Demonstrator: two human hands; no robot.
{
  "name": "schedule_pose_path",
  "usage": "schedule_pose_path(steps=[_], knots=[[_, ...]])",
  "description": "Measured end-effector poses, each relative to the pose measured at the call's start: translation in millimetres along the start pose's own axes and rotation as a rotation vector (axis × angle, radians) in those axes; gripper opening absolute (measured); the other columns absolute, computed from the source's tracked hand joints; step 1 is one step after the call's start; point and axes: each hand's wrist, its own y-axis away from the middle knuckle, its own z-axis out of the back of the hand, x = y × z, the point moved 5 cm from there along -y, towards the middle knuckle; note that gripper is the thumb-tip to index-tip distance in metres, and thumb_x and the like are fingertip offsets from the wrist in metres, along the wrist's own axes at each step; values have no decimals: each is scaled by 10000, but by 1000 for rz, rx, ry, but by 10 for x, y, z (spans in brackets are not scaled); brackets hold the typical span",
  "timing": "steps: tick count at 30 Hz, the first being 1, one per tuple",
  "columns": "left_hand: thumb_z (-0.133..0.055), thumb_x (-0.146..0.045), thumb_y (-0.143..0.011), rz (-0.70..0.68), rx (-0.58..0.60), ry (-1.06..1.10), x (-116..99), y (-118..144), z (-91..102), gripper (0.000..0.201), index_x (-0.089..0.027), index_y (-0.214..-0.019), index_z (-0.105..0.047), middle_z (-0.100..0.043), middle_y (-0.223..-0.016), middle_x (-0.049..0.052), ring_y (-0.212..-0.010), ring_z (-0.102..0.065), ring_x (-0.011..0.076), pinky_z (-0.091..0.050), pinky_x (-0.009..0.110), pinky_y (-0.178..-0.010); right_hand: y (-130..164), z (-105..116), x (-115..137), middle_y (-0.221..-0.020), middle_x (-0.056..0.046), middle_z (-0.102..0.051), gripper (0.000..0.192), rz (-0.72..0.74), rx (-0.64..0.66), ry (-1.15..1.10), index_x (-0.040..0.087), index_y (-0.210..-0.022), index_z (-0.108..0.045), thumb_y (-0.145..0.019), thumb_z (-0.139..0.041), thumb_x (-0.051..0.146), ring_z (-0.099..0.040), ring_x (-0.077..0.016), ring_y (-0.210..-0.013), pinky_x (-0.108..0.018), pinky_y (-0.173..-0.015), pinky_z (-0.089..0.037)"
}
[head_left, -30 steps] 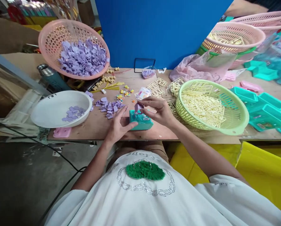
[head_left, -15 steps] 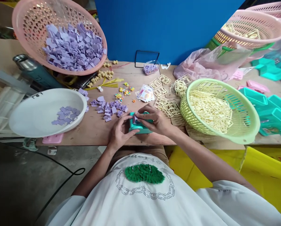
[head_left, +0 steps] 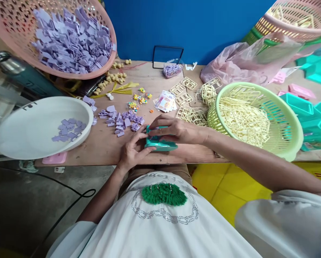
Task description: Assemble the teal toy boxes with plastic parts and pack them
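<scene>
At the table's front edge sits a small teal plastic box (head_left: 163,145), open side up. My left hand (head_left: 133,149) grips its left end, thumb along the near wall and fingers at the far left corner. My right hand (head_left: 173,130) reaches over the box from the right, its bent fingers pressing down inside the left part. A sliver of a lilac plastic piece shows under those fingertips; most of it is hidden. Just beyond my left hand lie loose lilac plastic pieces (head_left: 120,120).
A white bowl (head_left: 23,129) and a tilted pink basket (head_left: 12,36) hold lilac pieces. On the right stand a green basket (head_left: 289,132) of cream frames and stacked teal boxes (head_left: 319,125). Stickers (head_left: 166,101), cream frames (head_left: 184,99) and bead clusters (head_left: 143,101) lie behind my hands.
My right hand has flattened lower over the box, and the lilac piece is now mostly covered. My left hand keeps its grip. The head view has shifted slightly.
</scene>
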Motion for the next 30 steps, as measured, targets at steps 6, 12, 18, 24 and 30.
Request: schedule_pose_path(steps=[6, 12, 18, 24, 30], knots=[[-979, -450, -727, 45, 65, 94, 72, -106, 78, 614, -253, -1129, -559, -711, -1387, 139, -1343, -687, 289, -585, 334, -1055, -185, 53, -48, -1302, -184, -734, 385, 113, 185, -3, 155, -1392, -715, -1130, -490, 327, -621, -266, -1288, -425, -1068, -557], [-1000, -461, -681, 49, 43, 93, 41, -127, 101, 659, -258, -1094, -528, -682, -1114, 45, -1050, -725, 218, -585, 285, -913, -312, 103, -37, -1257, -178, -740, 386, 190, 320, -27, 127, -1321, -731, -1142, -436, 299, -627, -262, -1222, -399, -1069, -551], [-995, -501, -675, 11, 54, 123, 32, -151, 83, 659, -258, -1083, -538, -672, -1146, 67, -1167, -705, 280, -580, 358, -1009, -367, 161, -65, -1253, -180, -730, 391, 254, 424, -45, 135, -1359, -706, -1143, -399, 241, -626, -261, -1208, -404, -1075, -545], [-965, -579, -697, 9, 63, 68, 54, -137, 79, 691, -244, -1114, -529, -649, -1098, 48, -1064, -688, 250, -569, 334, -917, -428, 174, -35, -1224, -204, -733, 398, 319, 454, -38, 88, -1313, -707, -1133, -363, 175, -643, -268, -1201, -436, -1104, -524], [-999, -544, -663, 19, 60, 55, 99, -120, 88, 743, -238, -1159, -537, -670, -1155, 74, -1113, -692, 268, -573, 362, -989, -465, 85, -18, -1244, -182, -729, 379, 370, 498, 7, 110, -1282, -725, -1130, -380, 151, -628, -261, -1256, -457, -1143, -512]])
